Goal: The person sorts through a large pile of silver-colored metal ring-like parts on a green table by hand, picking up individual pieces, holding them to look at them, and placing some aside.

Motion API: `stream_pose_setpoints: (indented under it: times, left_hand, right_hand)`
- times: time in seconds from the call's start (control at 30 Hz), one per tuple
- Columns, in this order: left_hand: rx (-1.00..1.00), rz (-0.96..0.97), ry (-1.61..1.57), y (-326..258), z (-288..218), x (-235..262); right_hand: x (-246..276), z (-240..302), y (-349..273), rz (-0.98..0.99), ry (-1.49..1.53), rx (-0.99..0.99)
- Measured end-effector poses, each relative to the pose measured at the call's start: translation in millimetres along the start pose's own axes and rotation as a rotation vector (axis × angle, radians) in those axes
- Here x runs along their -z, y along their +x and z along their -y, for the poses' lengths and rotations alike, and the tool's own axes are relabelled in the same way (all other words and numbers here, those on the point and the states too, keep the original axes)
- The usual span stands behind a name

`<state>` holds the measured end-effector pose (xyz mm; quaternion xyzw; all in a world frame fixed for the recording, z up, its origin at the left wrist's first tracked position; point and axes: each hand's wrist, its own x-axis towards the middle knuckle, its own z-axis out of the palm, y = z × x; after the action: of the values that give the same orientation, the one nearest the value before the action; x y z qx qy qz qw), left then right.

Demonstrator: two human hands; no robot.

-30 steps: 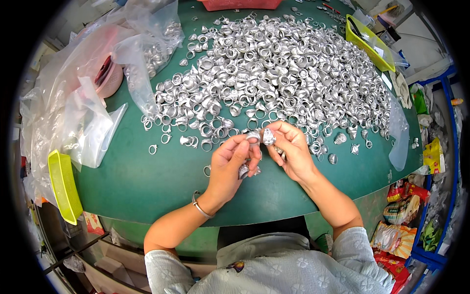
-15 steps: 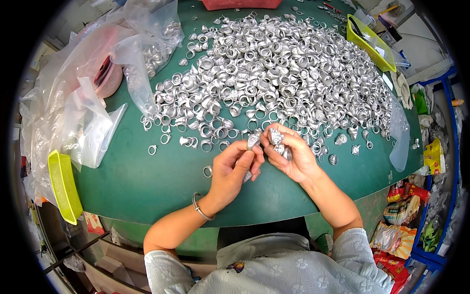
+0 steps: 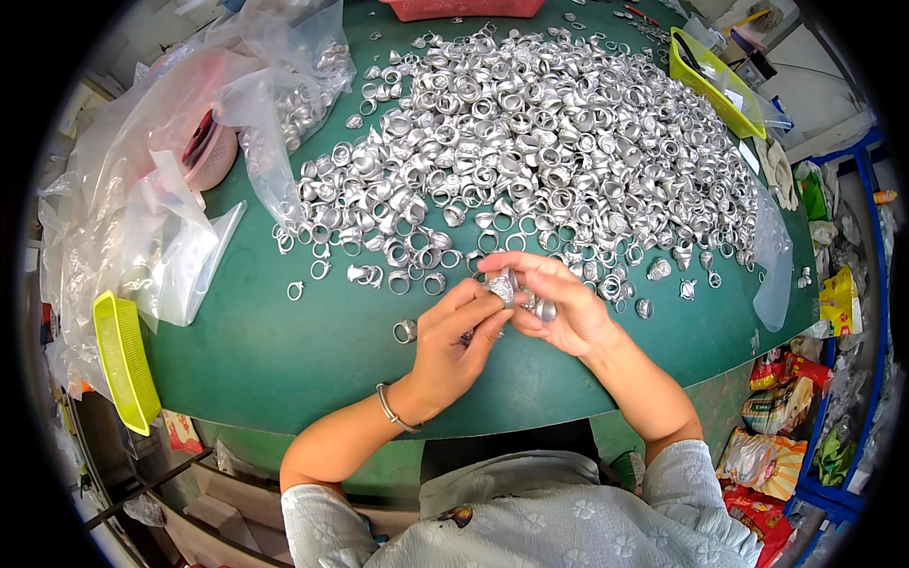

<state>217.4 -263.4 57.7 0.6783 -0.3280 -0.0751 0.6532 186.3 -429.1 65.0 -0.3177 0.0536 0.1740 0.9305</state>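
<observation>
I'm looking at a green table (image 3: 284, 350) with a huge heap of silver rings (image 3: 530, 142) just beyond where the hands meet. Clear plastic bags (image 3: 151, 218) sit off to the left of that spot, a yellow tray (image 3: 715, 80) far beyond to the right, and one loose ring (image 3: 405, 330) just left of it.

The red basket (image 3: 461, 8) at the top centre is cut off by the frame edge. Fingers of the left hand (image 3: 447, 343) and right hand (image 3: 561, 310) partly hide the silver piece (image 3: 499, 286); its form cannot be told. Bag (image 3: 142, 204) contents at upper left are blurred.

Head-worn fisheye, steeply down, close over green table (image 3: 284, 350)
</observation>
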Motion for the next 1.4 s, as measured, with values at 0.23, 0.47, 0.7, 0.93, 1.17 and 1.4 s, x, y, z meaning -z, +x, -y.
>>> stream_pose_setpoints:
  times: [0.23, 0.47, 0.7, 0.93, 1.17, 1.4]
  left_hand:
    - [-0.090, -0.032, 0.098, 3.8, -1.9, 0.4]
    - [0.374, -0.065, -0.489, 4.7, -3.0, 5.9]
    - [0.654, 0.014, -1.009, 16.0, 4.5, 12.2]
    - [0.526, -0.002, -0.693, 9.3, 3.9, 4.5]
    - [0.523, 0.058, -0.530, 9.9, 2.2, 5.4]
    - [0.589, 0.007, -0.841, 15.1, 3.3, 8.5]
  right_hand:
    - [-1.8, 0.1, 0.0, 0.070, -0.277, 0.008]
    - [-1.4, 2.7, 1.0, 0.027, 0.151, 0.126]
    - [6.6, -2.1, 2.7, 0.089, -0.014, 0.123]
    - [-12.1, -16.4, 3.5, -0.280, -1.244, 0.477]
    - [-0.4, -17.1, 5.7, -0.160, -1.234, 0.558]
    - [7.9, 4.8, 2.5, 0.020, -0.078, 0.268]
